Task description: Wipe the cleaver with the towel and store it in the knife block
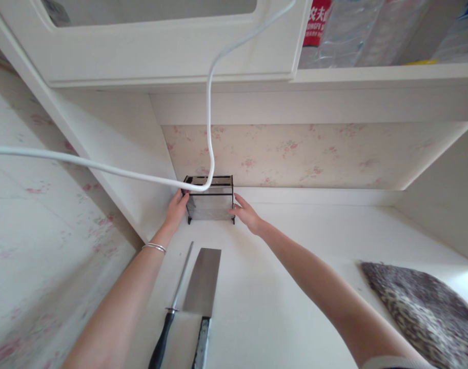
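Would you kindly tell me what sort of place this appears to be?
Probably a home, perhaps a kitchen storage nook: a white cabinet door, floral wallpaper and a cleaver suggest it.

We see clear, glossy panels on the rack (210, 207), plastic or glass, we cannot tell, edged in smooth black. The cleaver (201, 297) has a blade of satin grey metal and a mottled, worn-looking handle. The rod (172, 310) is dull metal with a smooth black handle, plastic by its look. We find the cord (208, 102) smooth and plastic-like, the bracelet (155, 246) shiny metal, the mat (422, 307) soft, rough-piled cloth, the counter (280, 287) smooth, the wallpaper (291, 154) matt, and the wrap (349, 36) glossy plastic film.
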A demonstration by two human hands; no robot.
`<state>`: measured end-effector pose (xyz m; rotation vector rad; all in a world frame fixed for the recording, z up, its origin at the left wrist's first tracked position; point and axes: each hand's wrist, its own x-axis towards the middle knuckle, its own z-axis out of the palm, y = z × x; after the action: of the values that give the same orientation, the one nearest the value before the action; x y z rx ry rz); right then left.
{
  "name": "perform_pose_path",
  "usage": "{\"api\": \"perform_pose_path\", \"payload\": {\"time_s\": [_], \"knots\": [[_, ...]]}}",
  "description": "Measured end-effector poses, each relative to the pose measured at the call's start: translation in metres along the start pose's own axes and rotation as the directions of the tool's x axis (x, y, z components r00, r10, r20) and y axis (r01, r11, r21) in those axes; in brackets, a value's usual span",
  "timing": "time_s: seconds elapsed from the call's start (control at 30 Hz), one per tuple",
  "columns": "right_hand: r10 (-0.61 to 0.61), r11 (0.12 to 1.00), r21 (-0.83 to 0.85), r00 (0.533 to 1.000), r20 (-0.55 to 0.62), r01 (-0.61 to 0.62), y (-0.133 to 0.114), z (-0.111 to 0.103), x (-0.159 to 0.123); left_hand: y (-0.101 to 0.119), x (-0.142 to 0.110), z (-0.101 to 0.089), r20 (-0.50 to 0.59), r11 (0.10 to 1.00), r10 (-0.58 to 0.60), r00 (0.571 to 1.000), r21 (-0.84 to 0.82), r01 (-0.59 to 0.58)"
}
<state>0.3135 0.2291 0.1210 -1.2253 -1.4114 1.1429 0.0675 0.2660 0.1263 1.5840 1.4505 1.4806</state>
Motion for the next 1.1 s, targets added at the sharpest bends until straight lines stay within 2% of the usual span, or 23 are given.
{"api": "perform_pose_path", "payload": {"time_s": [0.13, 0.2, 0.27, 0.33, 0.37, 0.4, 0.43, 0.47, 0.53, 0.57, 0.6, 0.67, 0.77, 0.87, 0.93, 1.03, 1.1], "knots": [[0.028, 0.995, -0.101, 1.0, 0.0, -0.028, 0.018, -0.024, -0.042, 0.001, -0.02, -0.003, -0.077, 0.997, -0.029, 0.997, 0.064, 0.034], [0.036, 0.989, -0.142, 0.999, 0.013, -0.034, 0.03, -0.043, -0.075, 0.005, -0.047, -0.008, -0.094, 0.995, -0.022, 0.995, 0.092, 0.031], [0.05, 0.982, -0.182, 0.999, -0.006, -0.05, 0.042, -0.071, -0.113, 0.009, -0.087, -0.017, -0.045, 0.993, 0.017, 0.999, 0.12, -0.012], [0.086, 0.981, -0.161, 0.987, -0.137, -0.108, 0.051, -0.106, -0.154, 0.011, -0.134, -0.031, 0.089, 0.959, 0.124, 0.988, 0.244, -0.143], [0.1, 0.977, -0.162, 0.966, -0.238, -0.141, 0.055, -0.127, -0.175, 0.011, -0.159, -0.038, 0.141, 0.937, 0.133, 0.981, 0.304, -0.171], [0.111, 0.963, -0.193, 0.93, -0.349, -0.187, 0.059, -0.148, -0.196, 0.009, -0.185, -0.046, 0.166, 0.916, 0.132, 0.977, 0.358, -0.184], [0.102, 0.928, -0.269, 0.872, -0.478, -0.256, 0.063, -0.169, -0.218, 0.006, -0.209, -0.053, 0.17, 0.898, 0.141, 0.975, 0.393, -0.198], [0.065, 0.853, -0.387, 0.808, -0.585, -0.349, 0.068, -0.189, -0.238, 0.001, -0.232, -0.059, 0.157, 0.88, 0.163, 0.974, 0.423, -0.215], [-0.061, 0.562, -0.626, 0.728, -0.683, -0.541, 0.084, -0.225, -0.277, -0.01, -0.271, -0.069, 0.118, 0.835, 0.214, 0.97, 0.493, -0.244], [-0.094, 0.426, -0.698, 0.739, -0.667, -0.575, 0.094, -0.238, -0.293, -0.016, -0.287, -0.073, 0.105, 0.809, 0.237, 0.966, 0.53, -0.256], [-0.083, 0.341, -0.736, 0.761, -0.644, -0.585, 0.105, -0.249, -0.307, -0.021, -0.3, -0.075, 0.098, 0.783, 0.259, 0.961, 0.561, -0.268], [-0.052, 0.239, -0.791, 0.806, -0.59, -0.563, 0.125, -0.262, -0.326, -0.029, -0.317, -0.078, 0.099, 0.741, 0.287, 0.953, 0.607, -0.286], [-0.023, 0.218, -0.839, 0.857, -0.515, -0.498, 0.138, -0.26, -0.333, -0.037, -0.327, -0.078, 0.091, 0.713, 0.303, 0.948, 0.638, -0.289], [0.041, 0.239, -0.837, 0.866, -0.498, -0.492, 0.121, -0.232, -0.321, -0.041, -0.326, -0.077, 0.062, 0.704, 0.302, 0.951, 0.658, -0.267], [0.055, 0.306, -0.857, 0.906, -0.42, -0.416, 0.101, -0.199, -0.309, -0.043, -0.325, -0.078, 0.059, 0.698, 0.296, 0.953, 0.667, -0.258], [0.029, 0.479, -0.849, 0.971, -0.239, -0.223, 0.073, -0.137, -0.289, -0.047, -0.322, -0.081, 0.062, 0.704, 0.298, 0.953, 0.66, -0.263], [-0.007, 0.598, -0.794, 0.989, -0.145, -0.112, 0.061, -0.094, -0.275, -0.05, -0.32, -0.084, 0.053, 0.717, 0.305, 0.951, 0.644, -0.266]]}}
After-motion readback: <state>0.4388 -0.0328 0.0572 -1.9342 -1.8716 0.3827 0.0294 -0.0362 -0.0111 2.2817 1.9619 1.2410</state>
